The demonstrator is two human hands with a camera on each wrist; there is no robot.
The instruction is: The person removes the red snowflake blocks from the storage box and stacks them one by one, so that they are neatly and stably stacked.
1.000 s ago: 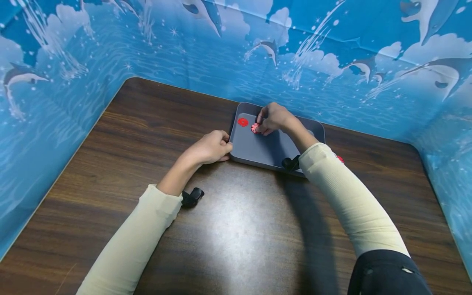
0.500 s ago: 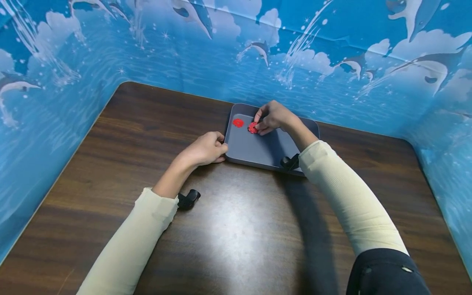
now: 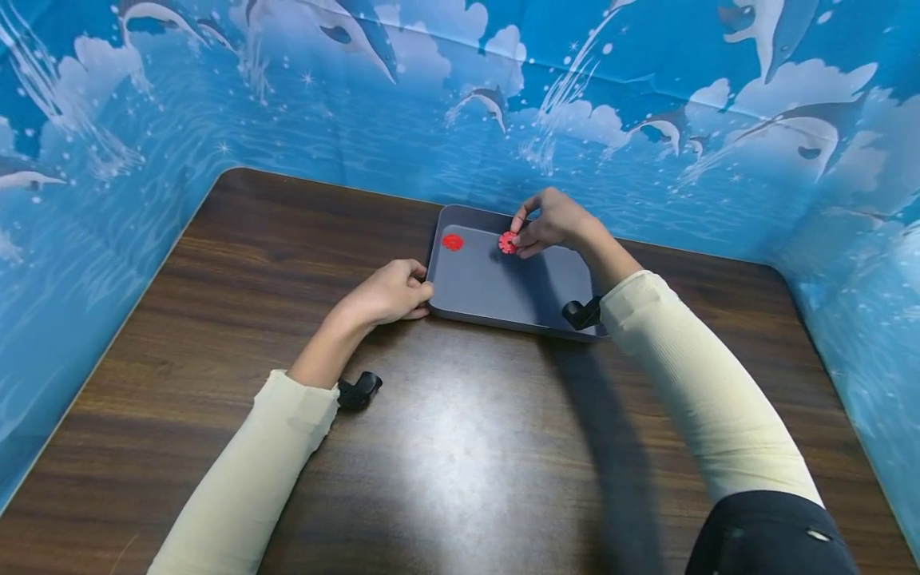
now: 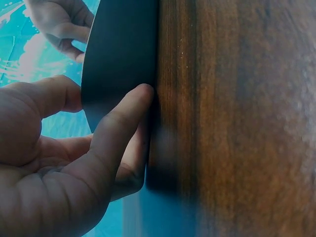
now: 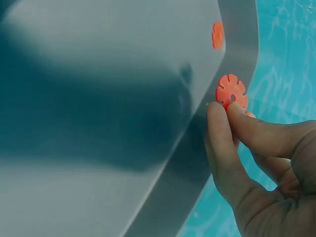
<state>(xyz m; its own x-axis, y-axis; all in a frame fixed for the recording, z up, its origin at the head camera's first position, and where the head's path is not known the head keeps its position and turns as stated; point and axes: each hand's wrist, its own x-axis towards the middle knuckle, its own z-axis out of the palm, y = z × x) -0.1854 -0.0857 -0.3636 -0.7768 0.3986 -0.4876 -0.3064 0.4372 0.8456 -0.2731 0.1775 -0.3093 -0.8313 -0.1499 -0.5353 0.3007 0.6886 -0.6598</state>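
Note:
A red flower-shaped plastic disc (image 3: 507, 242), notched round its edge with a hole in the middle, is pinched between the thumb and fingers of my right hand (image 3: 552, 221). In the right wrist view this disc (image 5: 230, 90) stands tilted up, near the tray's far wall. A second red disc (image 3: 453, 242) lies flat in the far left corner of the grey tray (image 3: 474, 291). My left hand (image 3: 391, 293) holds the tray's near left corner. In the left wrist view its thumb presses low on the tray's outer wall (image 4: 121, 44), and its fingers bend round the corner.
The tray stands on a dark wooden table (image 3: 287, 239), close to the back edge. A blue dolphin-print curtain (image 3: 402, 128) rises behind the table and at its sides. Black wrist cameras (image 3: 362, 391) hang below both cuffs.
My right hand has moved right and away from the second disc, bringing the pinched disc along. My left hand keeps its place on the tray's corner. The head view has shifted slightly.

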